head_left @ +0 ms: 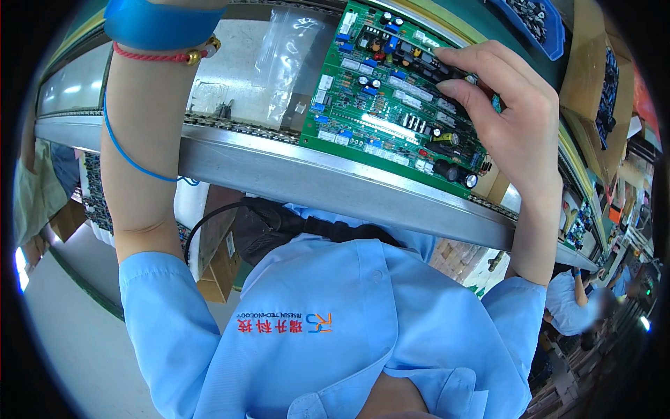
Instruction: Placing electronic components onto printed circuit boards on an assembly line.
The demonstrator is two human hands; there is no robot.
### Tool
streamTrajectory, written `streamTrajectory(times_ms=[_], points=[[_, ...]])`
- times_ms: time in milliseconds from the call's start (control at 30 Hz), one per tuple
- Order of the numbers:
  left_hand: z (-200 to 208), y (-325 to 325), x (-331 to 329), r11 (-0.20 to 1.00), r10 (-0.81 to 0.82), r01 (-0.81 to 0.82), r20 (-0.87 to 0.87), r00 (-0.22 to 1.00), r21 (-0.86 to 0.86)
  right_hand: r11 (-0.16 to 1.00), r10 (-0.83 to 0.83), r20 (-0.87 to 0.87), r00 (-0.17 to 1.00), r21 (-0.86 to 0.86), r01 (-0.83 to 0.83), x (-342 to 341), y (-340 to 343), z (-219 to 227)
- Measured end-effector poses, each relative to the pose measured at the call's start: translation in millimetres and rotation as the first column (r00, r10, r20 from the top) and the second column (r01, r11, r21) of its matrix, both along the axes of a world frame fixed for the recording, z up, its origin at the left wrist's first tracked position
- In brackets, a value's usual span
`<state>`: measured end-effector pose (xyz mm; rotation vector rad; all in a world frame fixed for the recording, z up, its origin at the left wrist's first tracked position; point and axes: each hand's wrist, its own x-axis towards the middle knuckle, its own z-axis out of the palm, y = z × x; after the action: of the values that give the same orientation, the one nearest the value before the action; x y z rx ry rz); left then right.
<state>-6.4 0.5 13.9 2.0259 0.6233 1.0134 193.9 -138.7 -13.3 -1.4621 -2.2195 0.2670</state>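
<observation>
A large green circuit board (pixel 312 131), crowded with white connectors, blue parts and capacitors, rests on the metal rails of the line before me. Over its right part is my right hand (pixel 515 94). Thumb and forefinger close on the right end of a small dark circuit board (pixel 403 53) set along the big board's upper side; the remaining fingers are partly hidden. My left forearm (pixel 145 133) reaches past the upper edge, so the left hand is out of sight. A blue wrist strap (pixel 160 26) with a blue cord is on that arm.
A clear plastic bag (pixel 285 70) lies left of the green board. The rail (pixel 244 155) runs across in front of me. Far right are a blue bin (pixel 555 35) of small parts and a cardboard box (pixel 583 91). Another person (pixel 571 302) is at the lower right.
</observation>
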Motion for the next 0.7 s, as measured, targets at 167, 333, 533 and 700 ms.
streamTrajectory(times_ms=[167,333,533,700], points=[[10,-10,-2,0.997,-0.030,0.028,-0.026,0.999,-0.075,0.985,-0.166,-0.247,0.955,-0.079,0.151,13,1,15],[6,-8,12,0.952,-0.306,0.302,-0.113,0.945,-0.053,0.938,-0.343,-0.622,0.704,-0.182,0.296,-6,-3,18],[17,-26,11,0.864,-0.288,0.190,-0.147,0.946,-0.467,0.906,-0.419,-0.766,0.487,-0.386,0.172,-8,-1,27],[-4,-22,11,0.710,-0.363,0.338,0.091,0.927,-0.618,0.929,-0.358,-0.827,0.434,-0.361,0.080,-7,1,14]])
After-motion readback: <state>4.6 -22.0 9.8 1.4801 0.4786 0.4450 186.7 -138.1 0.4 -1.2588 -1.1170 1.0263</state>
